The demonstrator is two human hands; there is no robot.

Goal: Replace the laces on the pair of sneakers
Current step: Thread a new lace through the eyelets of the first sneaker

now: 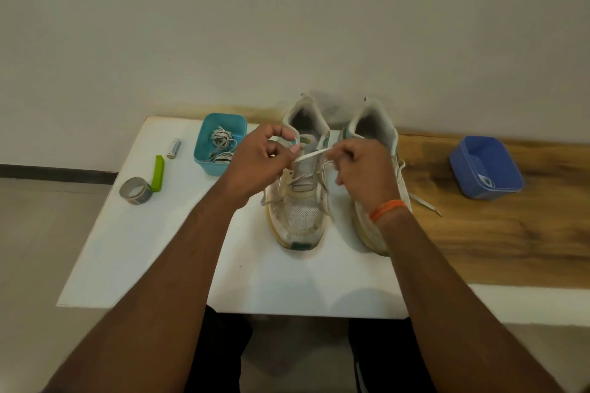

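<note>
Two sneakers: left sneaker (298, 201), right sneaker (380, 188), side by side on white board (153, 249). Lace (311, 155) stretched over left sneaker, pinched between left hand (265, 163) and right hand (364, 169).

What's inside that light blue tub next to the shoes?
The light blue tub holds a tangle of pale laces. Its floor beneath them is covered, so anything underneath cannot be seen.
</note>
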